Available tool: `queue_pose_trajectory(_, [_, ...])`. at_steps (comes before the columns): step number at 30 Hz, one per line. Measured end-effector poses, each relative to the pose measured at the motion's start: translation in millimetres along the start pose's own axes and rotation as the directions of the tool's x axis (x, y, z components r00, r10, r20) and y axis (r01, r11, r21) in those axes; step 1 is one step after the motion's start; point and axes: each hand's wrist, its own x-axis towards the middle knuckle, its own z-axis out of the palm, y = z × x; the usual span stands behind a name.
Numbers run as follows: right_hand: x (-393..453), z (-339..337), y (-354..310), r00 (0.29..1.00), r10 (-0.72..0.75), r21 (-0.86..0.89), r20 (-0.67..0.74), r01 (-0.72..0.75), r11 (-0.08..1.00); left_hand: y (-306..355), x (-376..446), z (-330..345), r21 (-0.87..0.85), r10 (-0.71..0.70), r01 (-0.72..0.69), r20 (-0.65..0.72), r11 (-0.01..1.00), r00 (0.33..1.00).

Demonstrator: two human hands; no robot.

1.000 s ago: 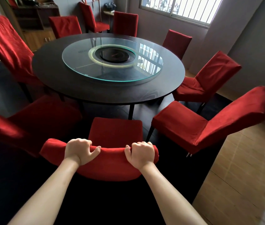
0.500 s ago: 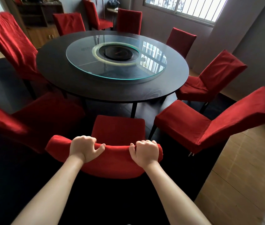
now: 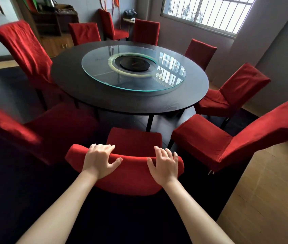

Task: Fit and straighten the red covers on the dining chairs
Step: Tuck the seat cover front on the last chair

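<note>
A dining chair with a red cover (image 3: 130, 175) stands right below me, its seat (image 3: 136, 141) turned toward the round table. My left hand (image 3: 99, 160) lies on the top of the backrest near its left end, fingers spread and lifted. On the right end of the same top edge rests my right hand (image 3: 165, 164), also with fingers apart. Neither hand grips the fabric. More red-covered chairs ring the table; the one at far left (image 3: 23, 50) has a wrinkled cover.
A dark round table (image 3: 104, 95) with a glass turntable (image 3: 134, 69) fills the middle. Red-covered chairs stand close on the right (image 3: 227, 143) and left (image 3: 39, 131). A wooden cabinet (image 3: 55, 32) is at the back left, a barred window at the back right.
Both hands were closed on the backrest's top edge; now their fingers have opened and lie spread on it. The view has shifted slightly.
</note>
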Motion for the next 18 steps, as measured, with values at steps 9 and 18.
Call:
queue_pose_trajectory(9, [-35,-17,-44,0.997,0.055,0.129,-0.055,-0.048,0.991,-45,-44,-37,0.031,-0.066,0.067,-0.017,0.997,0.998])
queue_pose_trajectory(18, [-66,-33,-94,0.992,-0.081,0.213,-0.099,0.100,0.972,-66,-100,-70,0.061,-0.185,0.196,-0.154,0.979,0.971])
